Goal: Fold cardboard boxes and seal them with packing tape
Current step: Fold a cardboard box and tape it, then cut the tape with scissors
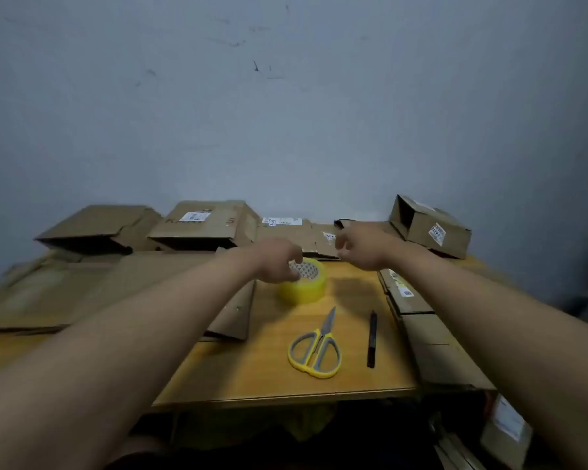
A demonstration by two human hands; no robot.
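A yellow roll of packing tape (pixel 307 285) lies flat on the wooden table (pixel 286 371). My left hand (pixel 277 261) is over its left rim, fingers curled down onto the roll's core. My right hand (pixel 362 247) hovers to the right of the roll, above the flattened cardboard (pixel 299 234) at the table's back, fingers loosely curled and holding nothing. Yellow-and-grey scissors (pixel 314 351) lie shut in front of the tape.
A black pen or knife (pixel 372 339) lies right of the scissors. Flat cardboard covers the left side (pixel 65 286) and the right edge (pixel 435 347). Partly opened boxes stand at the back left (pixel 97 227), back middle (pixel 201 225) and back right (pixel 431 227) against the wall.
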